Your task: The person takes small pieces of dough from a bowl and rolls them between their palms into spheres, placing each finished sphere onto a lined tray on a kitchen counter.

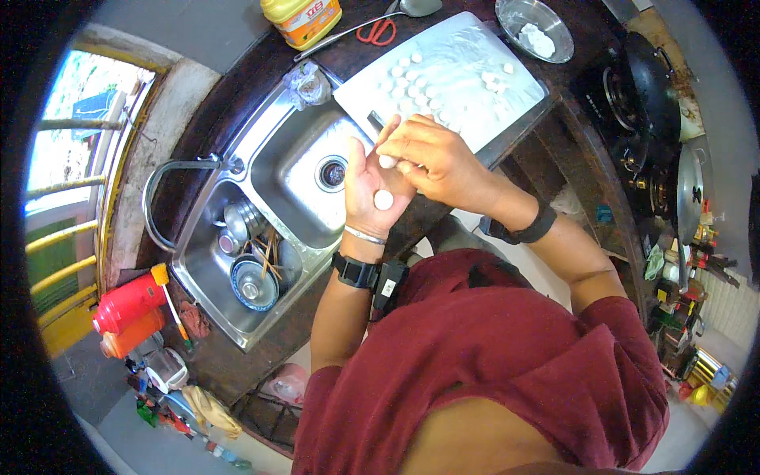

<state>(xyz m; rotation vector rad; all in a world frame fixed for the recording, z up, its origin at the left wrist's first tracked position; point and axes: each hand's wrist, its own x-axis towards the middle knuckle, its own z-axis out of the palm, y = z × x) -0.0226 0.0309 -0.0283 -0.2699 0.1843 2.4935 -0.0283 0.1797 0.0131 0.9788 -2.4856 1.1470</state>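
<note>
My left hand (367,193) is turned palm up, and a small white dough ball (383,200) rests on its palm. Over its fingers is my right hand (436,157), which pinches a second white ball (388,161) between thumb and fingertips. Beyond both hands lies a white board (457,41) dusted with powder. Several round dough balls (411,75) are grouped on its left part, and a few irregular dough pieces (491,80) sit farther right. A dark flat object (376,121), perhaps part of a knife, shows just past my fingers; the rest is hidden.
At left is a double steel sink (279,222) with bowls (254,284) and chopsticks in one basin. A faucet (155,202) arches beside it. Behind stand a yellow detergent jug (303,21), red-handled scissors (377,32) and a metal bowl of white powder (555,27). A gas stove (617,113) is right.
</note>
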